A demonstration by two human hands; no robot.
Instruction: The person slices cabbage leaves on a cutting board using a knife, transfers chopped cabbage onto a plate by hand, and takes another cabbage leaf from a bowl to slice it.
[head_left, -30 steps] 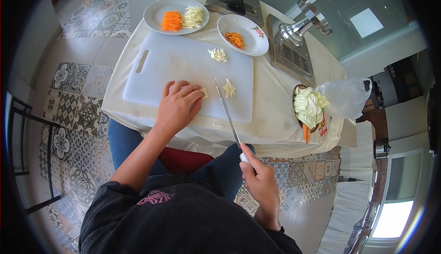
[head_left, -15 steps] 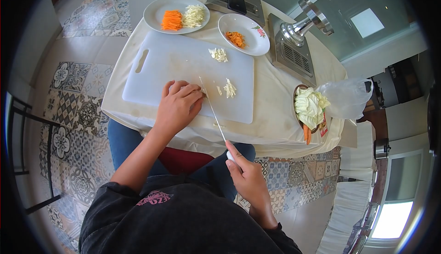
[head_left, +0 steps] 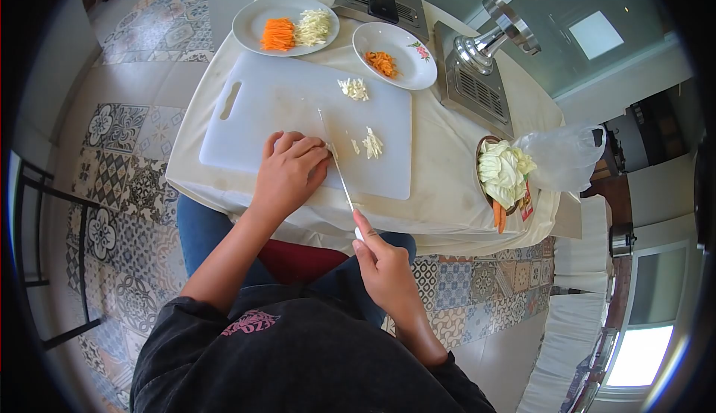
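We steady a pale piece (head_left: 333,149) under the knife (head_left: 341,177).
At upper left of centre, our plate (head_left: 247,34) bears orange and pale strips; mid-frame, our left hand (head_left: 293,165), fingers bent, holds the piece down on the white cutting board (head_left: 261,103). Our right hand (head_left: 384,265), lower centre, is closed round the knife's handle; pale slivers (head_left: 372,144) lie just right of the blade, and cabbage (head_left: 504,170) sits at right on our desk (head_left: 440,155).

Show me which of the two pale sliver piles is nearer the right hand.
The lower pile, just right of the knife. The other pile lies farther from the right hand, near the flowered plate.
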